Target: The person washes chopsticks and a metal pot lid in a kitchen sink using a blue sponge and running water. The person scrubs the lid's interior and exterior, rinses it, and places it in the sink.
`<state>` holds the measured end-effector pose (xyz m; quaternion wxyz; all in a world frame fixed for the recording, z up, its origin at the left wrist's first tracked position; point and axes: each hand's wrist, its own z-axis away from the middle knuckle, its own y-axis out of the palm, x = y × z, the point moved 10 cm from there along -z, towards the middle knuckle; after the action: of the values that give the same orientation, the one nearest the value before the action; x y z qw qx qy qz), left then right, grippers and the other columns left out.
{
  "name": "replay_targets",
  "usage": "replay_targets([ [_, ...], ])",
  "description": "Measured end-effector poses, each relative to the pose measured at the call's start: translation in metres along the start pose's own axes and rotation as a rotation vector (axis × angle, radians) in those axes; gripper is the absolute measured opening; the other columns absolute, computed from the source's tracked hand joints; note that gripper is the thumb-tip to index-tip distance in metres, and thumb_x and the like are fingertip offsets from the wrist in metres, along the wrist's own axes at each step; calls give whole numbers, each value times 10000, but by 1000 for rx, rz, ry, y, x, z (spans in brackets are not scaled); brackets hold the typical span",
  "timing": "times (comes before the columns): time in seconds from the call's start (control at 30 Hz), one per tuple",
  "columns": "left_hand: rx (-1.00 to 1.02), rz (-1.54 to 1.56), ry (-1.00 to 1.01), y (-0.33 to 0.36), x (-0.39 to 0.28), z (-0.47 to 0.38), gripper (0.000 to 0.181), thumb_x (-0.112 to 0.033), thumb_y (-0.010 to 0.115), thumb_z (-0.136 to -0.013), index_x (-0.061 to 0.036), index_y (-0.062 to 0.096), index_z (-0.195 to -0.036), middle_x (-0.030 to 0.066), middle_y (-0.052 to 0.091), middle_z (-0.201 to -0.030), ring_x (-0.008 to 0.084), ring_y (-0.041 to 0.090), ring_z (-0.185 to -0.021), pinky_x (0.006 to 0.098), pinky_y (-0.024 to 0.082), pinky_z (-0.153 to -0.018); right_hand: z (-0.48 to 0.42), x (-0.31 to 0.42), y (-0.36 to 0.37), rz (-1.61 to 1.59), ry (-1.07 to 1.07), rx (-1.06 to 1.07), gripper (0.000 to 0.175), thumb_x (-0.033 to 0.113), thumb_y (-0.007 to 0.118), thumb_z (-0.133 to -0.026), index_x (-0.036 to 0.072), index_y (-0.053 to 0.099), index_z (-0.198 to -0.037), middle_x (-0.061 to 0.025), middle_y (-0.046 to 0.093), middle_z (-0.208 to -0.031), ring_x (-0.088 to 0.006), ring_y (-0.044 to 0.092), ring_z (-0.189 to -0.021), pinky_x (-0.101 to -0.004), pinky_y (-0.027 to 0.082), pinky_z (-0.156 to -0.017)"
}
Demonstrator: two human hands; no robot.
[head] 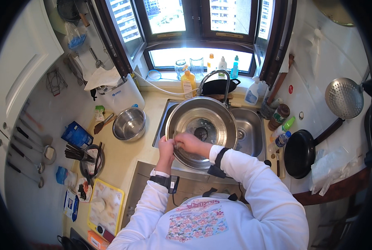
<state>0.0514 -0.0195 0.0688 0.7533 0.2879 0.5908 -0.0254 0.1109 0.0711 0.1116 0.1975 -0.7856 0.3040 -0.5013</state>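
Observation:
A large round stainless steel basin [218,125] rests tilted over the left bowl and middle of a double kitchen sink [256,137]. My left hand [166,149] grips the basin's left rim, thumb uppermost. Beside it my right hand [187,142] reaches over the inner left side of the basin, its fingers curled against the wall near the rim; whether it holds something small is hidden. Drops or suds show on the basin's bottom. A curved metal faucet [215,72] arches behind the basin's far rim.
Left on the counter stand a steel pot [129,124], a chopstick container [87,156] and a yellow-edged cutting board [106,204]. Bottles [279,117] and a black frying pan [299,154] are at the right. On the windowsill are a glass jug [197,67] and a black pan [218,87].

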Motion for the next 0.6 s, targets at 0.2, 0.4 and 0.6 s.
replay_targets([
  [0.2,17,-217,24,-13,-1,0,223,98,499,-700,-12,629,-843,34,613,-740,138,551,-596,275,435,-532,-15,-27,-3,13,147,-101,104,89,624,-817,53,652,-910,-203,666,-924,-413,628,-860,-475,497,-744],
  [0.4,-45,-92,-24,-17,5,10,227,94,503,-690,-16,618,-853,30,610,-754,144,548,-634,275,429,-552,-18,-95,-85,-294,520,-939,168,-45,678,-792,56,585,-890,-120,590,-840,-270,598,-780,-382,496,-713],
  [0.6,-27,27,14,-23,-10,-4,269,116,483,-671,-24,611,-862,14,602,-741,132,538,-609,258,418,-543,-30,-13,23,-307,145,-86,162,-9,653,-819,58,565,-938,-62,591,-818,-169,558,-768,-326,474,-683],
])
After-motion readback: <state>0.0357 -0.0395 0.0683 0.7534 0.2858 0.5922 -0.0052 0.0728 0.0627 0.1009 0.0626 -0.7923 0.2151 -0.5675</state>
